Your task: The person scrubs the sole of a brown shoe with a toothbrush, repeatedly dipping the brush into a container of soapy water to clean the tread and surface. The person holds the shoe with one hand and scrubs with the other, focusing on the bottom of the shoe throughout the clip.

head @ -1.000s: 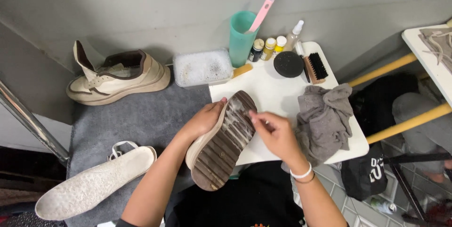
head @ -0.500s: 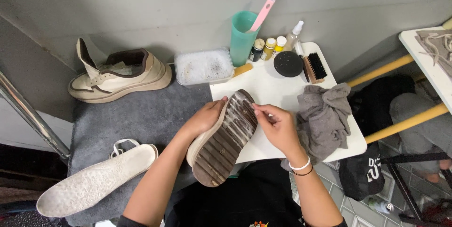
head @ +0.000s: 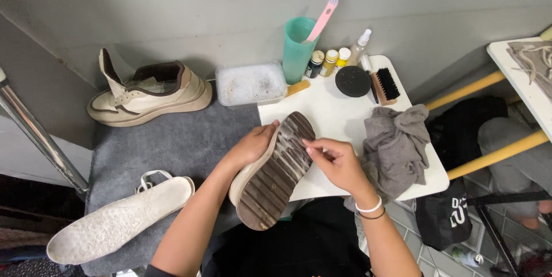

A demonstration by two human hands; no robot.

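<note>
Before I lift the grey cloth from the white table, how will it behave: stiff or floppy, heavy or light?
The grey cloth lies crumpled in soft folds, so it will probably sag and hang loosely. It looks thin, so likely light for its size. One edge droops over the white table rim, so a small push might slide it off.

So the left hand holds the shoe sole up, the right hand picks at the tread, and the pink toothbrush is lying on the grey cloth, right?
Not quite. The head view shows the pink toothbrush standing in the green cup, not on the grey cloth. The rest holds: left hand holds the shoe, right hand at its tread.
</note>
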